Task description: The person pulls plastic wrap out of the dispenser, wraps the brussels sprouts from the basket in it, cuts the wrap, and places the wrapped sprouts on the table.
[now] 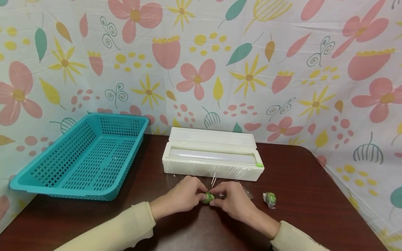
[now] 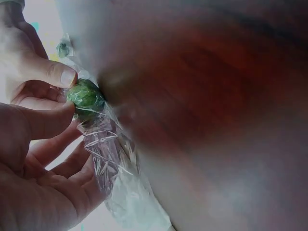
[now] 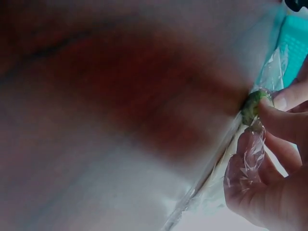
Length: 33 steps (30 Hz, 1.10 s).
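Observation:
A small round green ball, wrapped in clear plastic film, sits between the two hands over the table, close in front of a white box. My left hand pinches its left side between thumb and fingers. From the other side my right hand pinches it, with thumb and forefinger at the film. Loose crinkled film trails from the ball beside both hands' fingers in the wrist views. A second green ball, wrapped in film with twisted ends, lies on the table to the right of my right hand.
The long white box has its lid raised and a roll of film inside. A turquoise perforated basket stands at the left on the dark reddish table. Behind hangs a flower-patterned cloth.

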Tool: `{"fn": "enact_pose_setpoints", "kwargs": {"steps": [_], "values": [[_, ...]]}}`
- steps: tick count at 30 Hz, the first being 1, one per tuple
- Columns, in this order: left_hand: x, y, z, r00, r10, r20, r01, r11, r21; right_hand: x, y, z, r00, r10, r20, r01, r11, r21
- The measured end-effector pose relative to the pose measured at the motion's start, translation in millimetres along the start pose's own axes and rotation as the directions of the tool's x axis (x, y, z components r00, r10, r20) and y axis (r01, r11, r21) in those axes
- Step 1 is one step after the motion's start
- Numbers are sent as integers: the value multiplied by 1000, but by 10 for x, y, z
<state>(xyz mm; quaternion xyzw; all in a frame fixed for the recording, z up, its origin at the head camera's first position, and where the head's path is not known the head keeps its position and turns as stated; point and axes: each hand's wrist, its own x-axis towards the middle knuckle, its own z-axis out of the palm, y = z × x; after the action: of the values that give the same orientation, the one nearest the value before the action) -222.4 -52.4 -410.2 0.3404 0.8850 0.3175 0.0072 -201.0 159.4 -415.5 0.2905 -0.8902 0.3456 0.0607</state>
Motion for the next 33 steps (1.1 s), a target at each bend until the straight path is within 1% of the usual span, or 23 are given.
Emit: {"fn": "enact_pose_setpoints", "kwargs": {"steps": [5,8,10,11,14,18,23,25,27,30,33], "values": [[-29,1,-15,999,30,-10,-29,997,78,25,37,6,1000,-7,2,7,1000,-6],[-85,39,-28,999,26,-23,-23,991,134,42,51,-1,1000,-4,22,3,1000,7],[-116,66,-28,999,23,-37,-17,988,152,56,55,-15,999,4,42,-5,1000,17],[-127,79,-28,999,23,-45,-16,988,152,62,58,-23,999,4,51,-5,1000,20],[-125,104,-22,997,53,-61,-45,991,128,83,64,-55,997,4,76,-6,1000,25],[-76,88,-17,995,76,-64,-70,993,97,110,73,-85,994,4,107,-8,1000,30],[-7,70,-30,997,57,-46,-51,992,112,116,79,-86,993,21,116,-24,999,25],[23,79,-42,999,44,-29,-40,993,115,105,78,-72,995,34,93,-34,999,-4],[55,90,-51,999,36,-21,-33,991,129,89,77,-47,998,36,51,-34,999,-40],[97,97,-57,1000,13,-12,-11,990,144,63,69,-3,999,23,-30,-26,994,-106],[131,81,-50,1000,-8,-14,10,987,159,51,49,28,994,23,-106,-39,987,-157]]}}
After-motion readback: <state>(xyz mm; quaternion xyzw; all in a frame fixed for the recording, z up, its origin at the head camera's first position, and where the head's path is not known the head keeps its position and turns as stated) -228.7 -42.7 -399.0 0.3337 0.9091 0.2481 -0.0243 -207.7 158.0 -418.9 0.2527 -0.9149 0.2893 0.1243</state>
